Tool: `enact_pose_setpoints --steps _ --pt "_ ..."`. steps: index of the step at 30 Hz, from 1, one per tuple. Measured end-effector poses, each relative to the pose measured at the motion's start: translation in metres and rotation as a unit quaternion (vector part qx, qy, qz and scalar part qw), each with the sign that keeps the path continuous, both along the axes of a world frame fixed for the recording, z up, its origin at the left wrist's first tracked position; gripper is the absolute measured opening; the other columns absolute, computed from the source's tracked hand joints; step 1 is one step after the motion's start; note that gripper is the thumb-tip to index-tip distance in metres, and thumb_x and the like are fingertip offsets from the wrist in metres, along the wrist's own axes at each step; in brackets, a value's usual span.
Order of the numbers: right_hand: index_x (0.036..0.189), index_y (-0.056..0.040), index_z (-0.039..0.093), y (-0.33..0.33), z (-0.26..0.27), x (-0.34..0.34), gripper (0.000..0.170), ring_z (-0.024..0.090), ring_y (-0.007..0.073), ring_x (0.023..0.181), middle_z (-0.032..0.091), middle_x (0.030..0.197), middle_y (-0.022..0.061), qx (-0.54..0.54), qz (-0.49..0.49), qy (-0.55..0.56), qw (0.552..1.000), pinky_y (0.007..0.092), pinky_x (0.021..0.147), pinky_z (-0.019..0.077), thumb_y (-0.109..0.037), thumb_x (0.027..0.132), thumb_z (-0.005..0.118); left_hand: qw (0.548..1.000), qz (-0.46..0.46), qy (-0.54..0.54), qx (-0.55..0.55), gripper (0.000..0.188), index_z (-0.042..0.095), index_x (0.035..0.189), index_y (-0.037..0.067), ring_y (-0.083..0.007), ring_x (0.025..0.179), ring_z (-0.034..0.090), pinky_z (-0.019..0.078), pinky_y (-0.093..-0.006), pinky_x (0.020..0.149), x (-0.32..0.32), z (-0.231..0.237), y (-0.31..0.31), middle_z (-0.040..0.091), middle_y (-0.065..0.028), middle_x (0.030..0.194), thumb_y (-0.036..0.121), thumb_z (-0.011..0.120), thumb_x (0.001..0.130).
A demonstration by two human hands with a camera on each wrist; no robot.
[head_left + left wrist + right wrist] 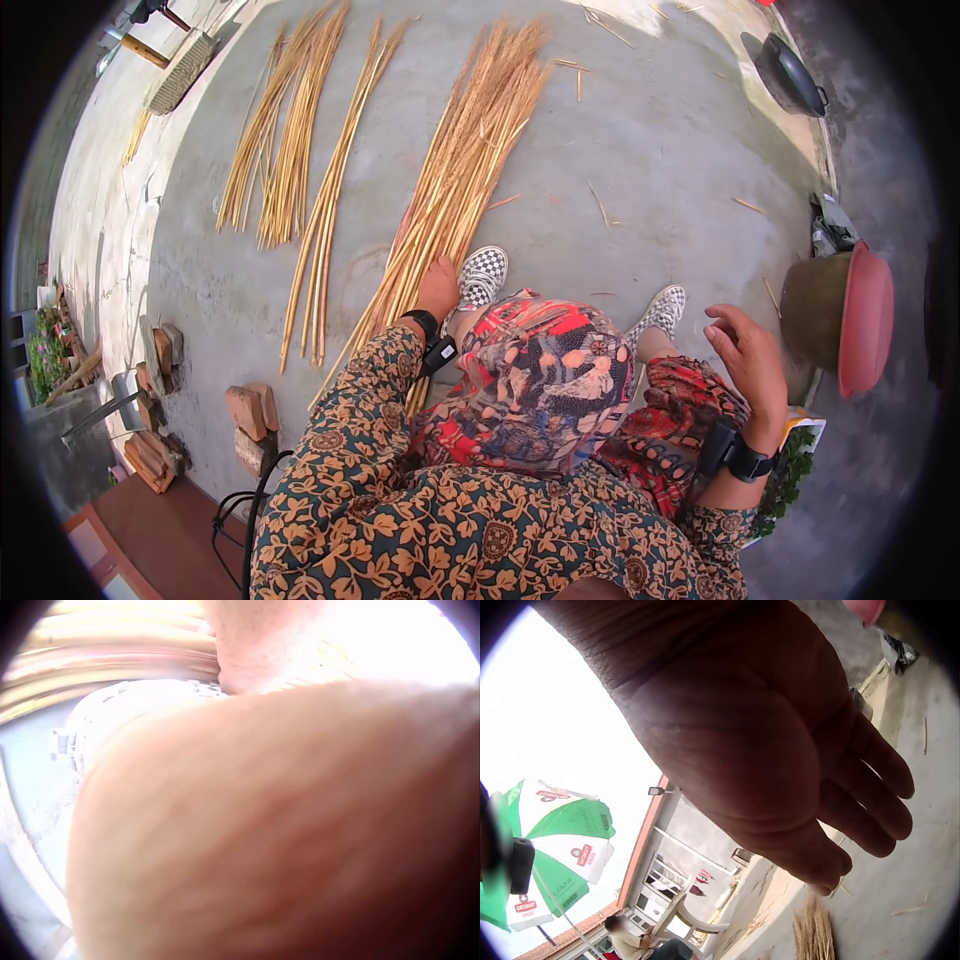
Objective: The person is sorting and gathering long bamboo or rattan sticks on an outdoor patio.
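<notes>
A thick bundle of dry straw-coloured stalks with feathery heads lies on the concrete, heads pointing away from the person. At its lower stems, beside a checkered shoe, the left hand grips the stalks, its fingertips mostly hidden. Blurred skin of this hand fills much of the left wrist view, with pale stems running behind it. Out to the right, the right hand hovers over the ground, holding nothing. Its fingers are loosely extended and slightly spread in the right wrist view.
Two smaller stalk bunches, one wide and one thin, lie to the left. Bricks stand at lower left. A pink basin and a black pan are on the right. Under a green-white umbrella a person sits.
</notes>
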State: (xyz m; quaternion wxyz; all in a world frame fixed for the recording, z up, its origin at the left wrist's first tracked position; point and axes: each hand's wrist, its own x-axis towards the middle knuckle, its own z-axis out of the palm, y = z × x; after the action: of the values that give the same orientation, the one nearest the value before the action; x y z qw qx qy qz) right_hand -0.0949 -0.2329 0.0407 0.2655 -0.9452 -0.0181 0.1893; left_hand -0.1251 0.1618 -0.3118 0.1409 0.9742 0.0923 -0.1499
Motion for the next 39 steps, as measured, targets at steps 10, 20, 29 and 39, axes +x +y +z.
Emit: enact_pose_setpoints --steps 10,20,29,39 --pt "0.103 -0.0029 0.058 -0.006 -0.004 -0.005 0.023 0.058 0.0262 0.065 0.062 0.077 0.0153 0.024 -0.002 -0.001 1.000 0.0338 0.062 0.0459 -0.014 0.083 0.061 0.968 0.105 0.170 -0.150 0.035 0.063 0.092 -0.009 -0.0390 0.092 0.060 0.0470 -0.0399 0.084 0.010 0.029 0.025 0.061 -0.0290 0.094 0.017 0.061 0.068" --pt "0.103 -0.0022 0.058 -0.001 0.002 -0.003 0.024 0.061 0.0307 0.071 0.064 0.080 0.0164 -0.001 0.020 -0.006 1.000 0.0363 0.065 0.0470 -0.017 0.083 0.061 0.954 0.105 0.201 -0.198 0.064 0.043 0.121 -0.010 -0.0384 0.090 0.061 0.0497 -0.0389 0.079 0.000 0.005 0.035 0.061 -0.0286 0.094 0.017 0.063 0.067" --pt "0.100 -0.0020 0.058 0.002 0.003 -0.002 0.023 0.061 0.0306 0.070 0.063 0.078 0.0162 -0.011 0.038 -0.009 0.999 0.0373 0.064 0.0467 -0.017 0.083 0.060 0.968 0.136 0.139 -0.157 0.054 0.048 0.119 -0.002 -0.0396 0.090 0.061 0.0479 -0.0428 0.080 -0.015 0.022 0.021 0.061 -0.0280 0.096 0.015 0.061 0.069" --pt "0.102 -0.0030 0.058 0.000 -0.003 -0.006 0.024 0.061 0.0316 0.072 0.064 0.078 0.0162 -0.030 0.048 -0.016 0.998 0.0385 0.066 0.0465 -0.017 0.083 0.059 0.980 0.107 0.042 -0.165 0.050 0.043 0.127 0.003 -0.0393 0.084 0.062 0.0475 -0.0434 0.078 -0.037 0.053 0.029 0.061 -0.0270 0.099 0.009 0.052 0.078"
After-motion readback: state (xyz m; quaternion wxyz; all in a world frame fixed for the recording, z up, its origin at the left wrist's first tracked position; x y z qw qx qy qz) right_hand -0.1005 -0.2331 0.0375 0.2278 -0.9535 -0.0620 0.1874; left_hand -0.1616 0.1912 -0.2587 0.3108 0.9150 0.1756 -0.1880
